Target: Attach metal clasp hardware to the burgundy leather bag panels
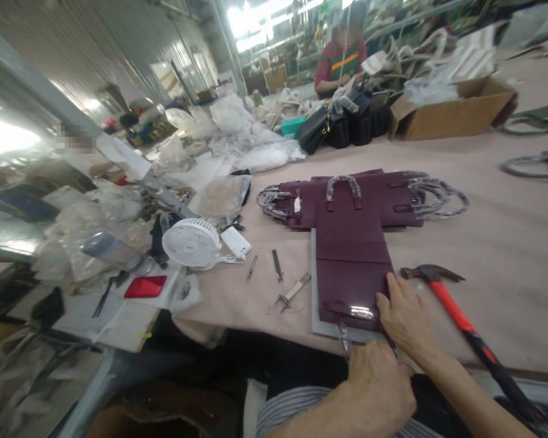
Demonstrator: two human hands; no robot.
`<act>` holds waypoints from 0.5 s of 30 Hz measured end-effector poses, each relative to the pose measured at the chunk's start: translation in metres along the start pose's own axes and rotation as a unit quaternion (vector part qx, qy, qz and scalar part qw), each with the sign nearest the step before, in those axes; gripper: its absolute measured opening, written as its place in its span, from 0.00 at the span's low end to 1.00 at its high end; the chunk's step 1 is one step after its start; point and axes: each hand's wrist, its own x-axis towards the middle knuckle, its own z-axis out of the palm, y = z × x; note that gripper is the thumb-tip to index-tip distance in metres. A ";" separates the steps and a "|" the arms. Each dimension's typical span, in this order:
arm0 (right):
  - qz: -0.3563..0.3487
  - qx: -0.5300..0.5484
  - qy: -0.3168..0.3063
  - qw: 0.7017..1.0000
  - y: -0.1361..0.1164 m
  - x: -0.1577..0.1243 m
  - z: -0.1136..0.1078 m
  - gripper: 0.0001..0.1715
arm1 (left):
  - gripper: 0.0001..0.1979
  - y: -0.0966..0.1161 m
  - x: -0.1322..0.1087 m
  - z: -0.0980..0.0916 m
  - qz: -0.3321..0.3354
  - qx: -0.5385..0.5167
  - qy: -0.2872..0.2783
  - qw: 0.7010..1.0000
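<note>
My right hand [406, 317] lies open, fingers spread on the burgundy leather bag panel [352, 286]. My left hand [375, 386] curls at its lower edge, but I cannot tell what it grips.

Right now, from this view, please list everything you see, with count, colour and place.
leather bag panels: several, burgundy, centre
grey board: one, grey, under panels
hammer: one, red handle, right of panels
desk fan: one, white, left of panels
metal hand tools: three, silver, beside fan
plastic bags: many, clear, far left
black handbags: several, black, far end
cardboard box: one, brown, far right
co-worker: one, maroon top, far end
right hand: one, on panel's near edge
left hand: one, beside panel's near corner
</note>
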 end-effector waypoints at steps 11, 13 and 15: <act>-0.017 -0.001 0.003 1.000 0.001 0.002 0.002 0.35 | 0.10 -0.055 0.004 -0.076 0.008 0.021 0.206 0.978; -0.015 0.002 0.006 1.000 -0.001 0.002 0.000 0.35 | 0.09 -0.086 0.011 -0.116 -0.112 0.076 0.233 0.963; -0.010 0.001 0.007 1.000 -0.003 0.003 -0.001 0.35 | 0.08 -0.117 0.020 -0.149 -0.192 0.127 0.225 0.947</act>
